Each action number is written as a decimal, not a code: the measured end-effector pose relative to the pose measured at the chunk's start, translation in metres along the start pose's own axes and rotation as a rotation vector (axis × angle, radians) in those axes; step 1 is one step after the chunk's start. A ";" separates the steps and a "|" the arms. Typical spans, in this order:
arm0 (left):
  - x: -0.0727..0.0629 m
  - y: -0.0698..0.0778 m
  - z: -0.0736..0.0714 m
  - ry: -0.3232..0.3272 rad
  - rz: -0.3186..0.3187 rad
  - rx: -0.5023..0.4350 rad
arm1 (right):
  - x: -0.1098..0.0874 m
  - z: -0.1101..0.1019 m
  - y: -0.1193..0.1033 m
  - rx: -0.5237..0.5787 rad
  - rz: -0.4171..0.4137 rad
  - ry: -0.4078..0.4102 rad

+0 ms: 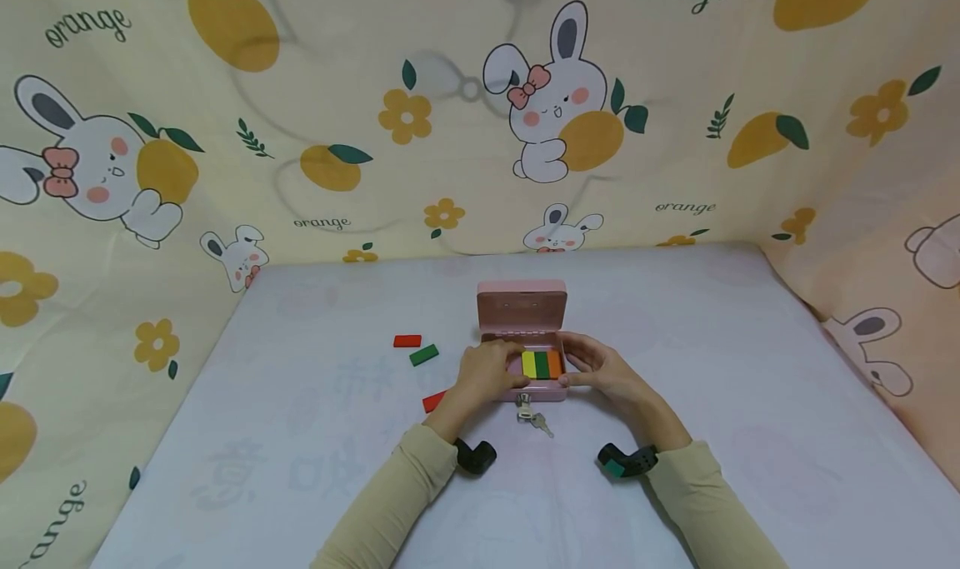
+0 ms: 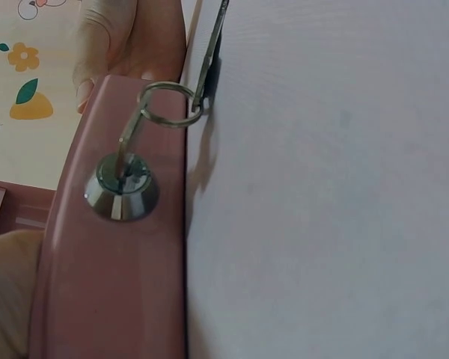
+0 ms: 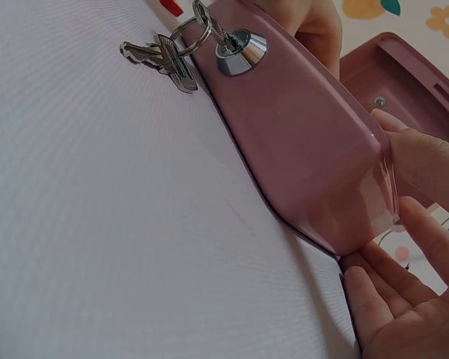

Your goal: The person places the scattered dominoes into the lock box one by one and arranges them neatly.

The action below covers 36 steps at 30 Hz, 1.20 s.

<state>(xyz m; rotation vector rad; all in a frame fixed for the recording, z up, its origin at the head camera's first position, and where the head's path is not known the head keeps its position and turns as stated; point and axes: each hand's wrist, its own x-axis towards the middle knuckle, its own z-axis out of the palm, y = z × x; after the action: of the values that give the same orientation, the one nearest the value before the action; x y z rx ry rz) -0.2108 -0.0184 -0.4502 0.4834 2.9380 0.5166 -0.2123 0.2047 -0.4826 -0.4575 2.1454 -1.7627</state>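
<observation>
A small pink metal cash box (image 1: 552, 393) stands on the table with its hinged lid (image 1: 522, 309) raised. Inside lie yellow (image 1: 528, 365), green (image 1: 542, 365) and orange (image 1: 556, 364) blocks side by side. My left hand (image 1: 482, 373) reaches over the box's left end, fingers down in it; whatever lies under them is hidden. Around the right end my right hand (image 1: 611, 379) holds the box, thumb at the rim and fingers along the outer side. One key sits in the silver lock (image 2: 122, 187) on the front, and another key (image 3: 161, 60) hangs from its ring.
Left of the box lie a red block (image 1: 407, 341), a green block (image 1: 423, 355) and another red block (image 1: 433, 401), partly behind the left wrist. A white cloth (image 1: 300, 386) covers the table. Behind it hangs a printed curtain (image 1: 450, 161).
</observation>
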 end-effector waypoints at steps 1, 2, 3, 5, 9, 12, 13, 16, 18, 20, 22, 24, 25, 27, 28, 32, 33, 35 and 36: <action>0.000 0.000 0.000 0.000 -0.002 0.001 | 0.000 0.000 0.000 0.000 0.000 0.002; 0.000 0.000 0.000 0.002 -0.003 0.001 | 0.000 0.001 0.000 0.000 0.006 0.005; 0.000 0.001 0.000 0.001 -0.005 -0.002 | 0.000 0.001 0.000 -0.001 0.009 0.007; -0.001 0.001 0.000 0.004 -0.006 -0.011 | 0.000 0.001 0.000 -0.006 0.012 0.008; -0.001 0.001 -0.002 0.001 -0.001 -0.031 | 0.000 0.001 0.000 -0.003 0.023 0.009; -0.001 -0.001 -0.003 -0.003 0.007 -0.054 | 0.000 0.002 -0.001 0.008 0.023 0.005; -0.001 -0.001 -0.004 -0.003 0.012 -0.061 | 0.000 0.002 -0.001 0.013 0.020 0.003; -0.001 -0.004 -0.005 0.001 0.031 -0.096 | 0.001 0.002 -0.001 0.021 0.021 0.001; -0.001 -0.005 -0.005 0.008 0.044 -0.116 | 0.000 0.001 -0.001 0.024 0.021 -0.001; -0.001 -0.006 -0.006 0.014 0.053 -0.144 | 0.000 0.001 -0.001 0.021 0.021 -0.001; -0.001 -0.007 -0.007 0.021 0.057 -0.173 | 0.000 0.000 0.000 0.023 0.016 -0.005; -0.001 -0.007 -0.008 0.028 0.060 -0.210 | 0.000 0.000 0.000 0.028 0.014 -0.006; -0.001 -0.008 -0.009 0.033 0.062 -0.222 | 0.000 0.000 0.000 0.029 0.014 -0.006; -0.002 -0.008 -0.010 0.042 0.069 -0.248 | 0.000 -0.001 0.001 0.029 0.016 -0.003; -0.002 -0.008 -0.011 0.045 0.073 -0.256 | 0.000 -0.001 0.001 0.028 0.017 -0.002; -0.003 -0.007 -0.014 0.067 0.090 -0.290 | 0.000 -0.001 0.002 0.026 0.022 0.003; -0.004 -0.007 -0.015 0.071 0.094 -0.297 | 0.000 0.000 0.002 0.027 0.021 0.003; -0.006 -0.007 -0.017 0.081 0.102 -0.306 | 0.000 -0.001 0.001 0.027 0.016 0.000; -0.006 -0.007 -0.018 0.086 0.106 -0.311 | 0.001 -0.001 0.001 0.024 0.007 -0.003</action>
<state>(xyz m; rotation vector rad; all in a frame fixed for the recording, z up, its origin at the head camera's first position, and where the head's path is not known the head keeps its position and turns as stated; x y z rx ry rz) -0.2097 -0.0321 -0.4350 0.5912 2.8436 1.0103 -0.2131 0.2053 -0.4838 -0.4454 2.1189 -1.7814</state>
